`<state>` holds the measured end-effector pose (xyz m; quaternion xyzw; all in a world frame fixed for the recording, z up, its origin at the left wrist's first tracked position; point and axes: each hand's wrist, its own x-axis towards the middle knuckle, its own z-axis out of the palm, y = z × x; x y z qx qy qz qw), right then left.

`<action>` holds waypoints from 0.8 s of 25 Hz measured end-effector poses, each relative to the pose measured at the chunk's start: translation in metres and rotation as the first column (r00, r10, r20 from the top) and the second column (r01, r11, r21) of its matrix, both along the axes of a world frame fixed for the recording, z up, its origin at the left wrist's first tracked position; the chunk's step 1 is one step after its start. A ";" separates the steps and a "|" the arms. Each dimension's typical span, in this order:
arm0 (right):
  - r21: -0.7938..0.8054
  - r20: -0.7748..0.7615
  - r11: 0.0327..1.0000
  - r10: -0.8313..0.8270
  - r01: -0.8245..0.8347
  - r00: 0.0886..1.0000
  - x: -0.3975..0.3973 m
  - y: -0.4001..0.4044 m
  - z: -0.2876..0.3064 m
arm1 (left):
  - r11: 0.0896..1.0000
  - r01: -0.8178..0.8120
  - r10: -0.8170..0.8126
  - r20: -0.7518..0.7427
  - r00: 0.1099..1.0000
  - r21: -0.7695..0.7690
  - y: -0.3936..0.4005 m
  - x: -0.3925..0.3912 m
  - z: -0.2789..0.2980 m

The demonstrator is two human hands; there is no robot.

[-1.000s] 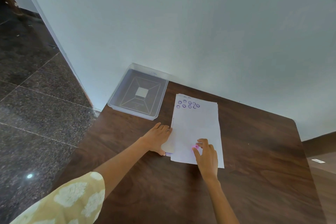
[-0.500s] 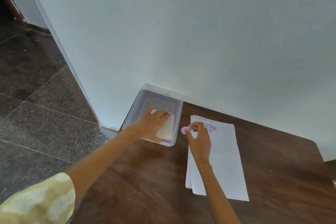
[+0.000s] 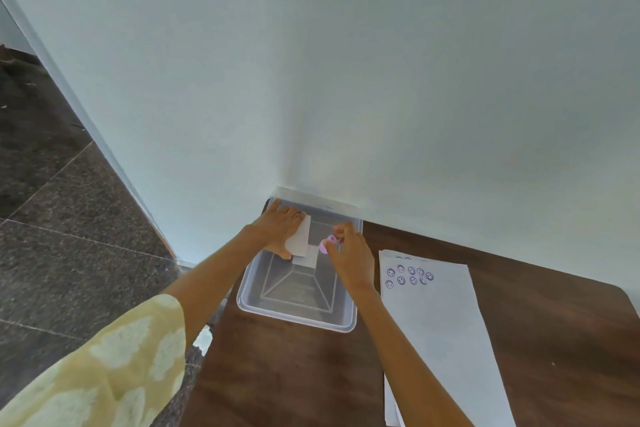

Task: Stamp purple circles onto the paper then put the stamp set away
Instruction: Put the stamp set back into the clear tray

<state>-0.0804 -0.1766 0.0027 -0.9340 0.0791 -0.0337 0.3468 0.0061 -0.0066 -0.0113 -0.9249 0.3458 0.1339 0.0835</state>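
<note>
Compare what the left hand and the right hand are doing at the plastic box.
The left hand lies flat, fingers spread, on the box's far left corner, partly over a white card; the right hand is curled in a pinch. The left hand grips nothing that I can see; the right hand holds a small purple stamp. The left arm shows a yellow patterned sleeve; the right forearm is bare. Both hands are over the clear box.

Your sleeve [image 3: 114,367]: pale yellow with white blotches
Stamp [image 3: 327,244] you pinch: pinkish purple
Paper [image 3: 440,333]: white, purple smiley circles [image 3: 408,276]
Box [image 3: 298,291]: clear plastic
Table [image 3: 277,374]: dark brown woodgrain
Floor [image 3: 62,218]: dark speckled stone
</note>
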 end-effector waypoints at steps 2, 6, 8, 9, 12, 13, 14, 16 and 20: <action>-0.022 -0.006 1.000 0.005 -0.005 1.000 0.008 0.004 -0.005 | 1.000 -0.005 0.004 -0.035 0.999 -0.004 0.007 0.002 -0.007; -0.037 -0.029 0.999 -0.009 0.008 1.000 0.021 0.007 -0.012 | 0.999 -0.013 0.011 -0.027 1.000 -0.052 0.016 -0.005 -0.013; -0.016 -0.033 1.000 -0.009 0.009 0.999 0.028 0.006 -0.014 | 0.991 -0.033 0.040 0.053 0.998 -0.128 0.014 -0.017 -0.019; -0.008 -0.033 1.000 -0.006 0.005 0.999 0.032 0.006 -0.015 | 0.985 -0.043 0.060 0.094 0.994 -0.168 0.012 -0.024 -0.023; 0.002 -0.033 1.000 0.015 -0.015 0.999 0.044 0.008 -0.016 | 0.975 -0.068 0.102 0.158 0.982 -0.211 0.004 -0.040 -0.033; 0.000 -0.036 1.000 0.025 -0.025 0.999 0.048 0.010 -0.017 | 0.974 -0.084 0.119 0.160 0.980 -0.210 0.003 -0.040 -0.034; 0.000 -0.039 0.999 0.034 -0.034 0.999 0.052 0.013 -0.018 | 0.971 -0.106 0.140 0.154 0.978 -0.214 0.002 -0.039 -0.035; 0.006 -0.050 0.999 0.050 -0.050 0.998 0.059 0.018 -0.020 | 0.966 -0.155 0.183 0.127 0.975 -0.207 0.002 -0.033 -0.033; -0.006 -0.073 0.999 0.052 -0.053 0.996 0.070 0.024 -0.024 | 0.972 -0.200 0.213 0.101 0.972 -0.127 0.004 -0.030 -0.031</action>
